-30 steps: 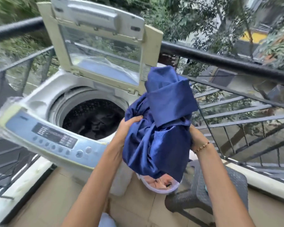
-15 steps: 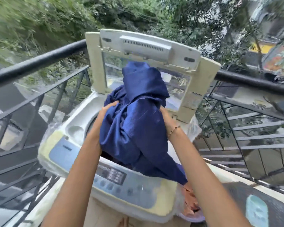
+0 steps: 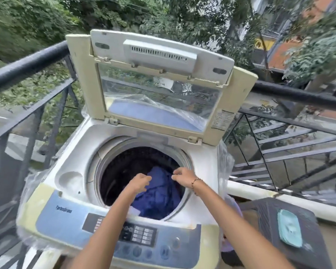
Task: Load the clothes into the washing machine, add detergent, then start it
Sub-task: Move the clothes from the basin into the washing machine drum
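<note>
Settling the blue garment (image 3: 159,195) into the drum (image 3: 122,171) beneath left grip (image 3: 140,182) and right grip (image 3: 182,177), no longer holding it aloft, both curling, unable to tell whether clamped on it, advancing the loading.

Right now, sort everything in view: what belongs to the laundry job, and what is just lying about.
Job: washing machine, raised lid, blue garment in the drum, control panel, left hand, right hand.
Lying about: grey stool, teal object on it, balcony railing.
</note>
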The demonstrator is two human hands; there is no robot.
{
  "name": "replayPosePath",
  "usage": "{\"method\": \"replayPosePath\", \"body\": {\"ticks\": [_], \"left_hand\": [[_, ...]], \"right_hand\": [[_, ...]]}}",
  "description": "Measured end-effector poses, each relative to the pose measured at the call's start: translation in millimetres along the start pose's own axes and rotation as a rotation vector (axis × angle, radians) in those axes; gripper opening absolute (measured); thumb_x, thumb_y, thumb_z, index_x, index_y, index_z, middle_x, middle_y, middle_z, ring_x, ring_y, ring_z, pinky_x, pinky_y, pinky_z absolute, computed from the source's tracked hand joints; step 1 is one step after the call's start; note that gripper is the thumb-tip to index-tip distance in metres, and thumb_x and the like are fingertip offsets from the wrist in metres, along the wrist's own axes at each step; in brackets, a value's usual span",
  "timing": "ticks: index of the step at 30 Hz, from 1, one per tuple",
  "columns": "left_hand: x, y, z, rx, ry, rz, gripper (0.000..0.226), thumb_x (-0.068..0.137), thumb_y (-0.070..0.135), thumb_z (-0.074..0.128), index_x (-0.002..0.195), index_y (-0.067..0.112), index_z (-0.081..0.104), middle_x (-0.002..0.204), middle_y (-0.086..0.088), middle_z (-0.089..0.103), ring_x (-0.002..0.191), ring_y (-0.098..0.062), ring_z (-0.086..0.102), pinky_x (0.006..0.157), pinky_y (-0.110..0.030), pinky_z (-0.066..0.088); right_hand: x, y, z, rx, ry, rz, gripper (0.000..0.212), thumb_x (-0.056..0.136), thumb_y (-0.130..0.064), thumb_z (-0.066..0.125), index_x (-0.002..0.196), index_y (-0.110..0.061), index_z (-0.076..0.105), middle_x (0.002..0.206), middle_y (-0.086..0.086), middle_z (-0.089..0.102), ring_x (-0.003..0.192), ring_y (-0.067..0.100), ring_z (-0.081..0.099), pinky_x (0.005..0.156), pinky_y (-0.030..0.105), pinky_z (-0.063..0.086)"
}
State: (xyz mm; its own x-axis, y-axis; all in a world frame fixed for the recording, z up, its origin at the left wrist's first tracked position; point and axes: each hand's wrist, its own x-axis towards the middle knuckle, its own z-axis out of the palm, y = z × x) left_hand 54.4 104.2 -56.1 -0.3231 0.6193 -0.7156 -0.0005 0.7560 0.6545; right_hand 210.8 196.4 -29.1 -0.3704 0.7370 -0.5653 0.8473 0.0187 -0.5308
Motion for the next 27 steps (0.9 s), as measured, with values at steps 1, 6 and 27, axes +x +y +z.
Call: {"method": "replayPosePath", "body": {"ticks": [1, 6, 27], "left_hand": [[0.6, 1.1, 5.4, -0.026, -0.016, 0.002, 0.013, 0.100, 0.021, 0.047, 0.102, 0.009, 0.047, 0.096, -0.014, 0.056, 0.063, -0.019, 0.047, 0.056, -0.024, 0.035], [-4.7, 15.8, 30.2, -0.052, 0.023, 0.123, 0.044, 0.099, 0.024, 0.050, 0.135, 0.002, 0.038, 0.118, -0.022, 0.065, 0.083, -0.024, 0.059, 0.064, -0.027, 0.046], [-96.9, 109.0, 275.5, -0.095, 0.176, 0.625, 0.018, 0.093, 0.016, 0.047, 0.109, 0.023, 0.050, 0.095, -0.002, 0.072, 0.081, -0.019, 0.067, 0.075, -0.031, 0.049]], "right_hand": [[-0.2, 1.4, 2.0, 0.023, -0.005, -0.003, 0.028, 0.087, -0.021, 0.056, 0.113, -0.013, 0.064, 0.119, 0.008, 0.065, 0.108, 0.021, 0.059, 0.100, 0.031, 0.045], [-12.2, 0.3, -2.0, 0.063, -0.044, -0.097, 0.014, 0.086, -0.015, 0.051, 0.089, -0.019, 0.063, 0.091, 0.000, 0.062, 0.085, 0.017, 0.058, 0.092, 0.036, 0.051], [-99.6, 204.7, -154.9, 0.521, 0.454, -0.265, 0.023, 0.090, -0.004, 0.049, 0.080, -0.017, 0.066, 0.068, 0.000, 0.065, 0.056, 0.000, 0.059, 0.058, 0.013, 0.049]]}}
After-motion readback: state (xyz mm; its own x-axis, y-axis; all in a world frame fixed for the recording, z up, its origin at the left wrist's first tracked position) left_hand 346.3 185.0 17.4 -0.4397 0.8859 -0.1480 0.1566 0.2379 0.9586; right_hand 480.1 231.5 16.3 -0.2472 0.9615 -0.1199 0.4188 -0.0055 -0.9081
